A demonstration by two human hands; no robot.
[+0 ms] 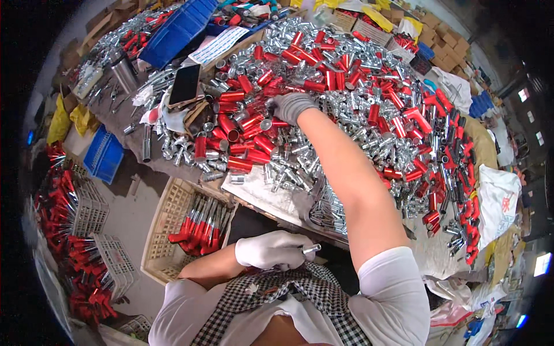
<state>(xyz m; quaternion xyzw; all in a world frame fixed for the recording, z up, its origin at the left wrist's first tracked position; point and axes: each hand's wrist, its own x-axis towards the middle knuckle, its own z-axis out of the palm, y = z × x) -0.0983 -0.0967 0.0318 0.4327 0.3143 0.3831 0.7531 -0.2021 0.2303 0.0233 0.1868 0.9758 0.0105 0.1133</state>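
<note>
My left hand point(268, 250), in a white glove, is close to my body near the bench's front edge. Its fingers are closed round a small silver metal fitting point(311, 248), whose end sticks out to the right. My right hand point(293, 107), in a grey striped glove, reaches far over the bench into the heap. Its fingers curl down among red metal sleeves point(251, 122) and silver parts; what they grip, if anything, is hidden. Loose silver metal fittings point(283, 176) lie just nearer to me than that hand.
A cream plastic crate point(158, 230) of red-handled tools point(199, 230) stands left of my left hand. Grey crates point(115, 259) hold more. On the bench lie a phone point(184, 85), a blue bin point(176, 34), a steel flask point(123, 70) and a white cloth point(262, 193).
</note>
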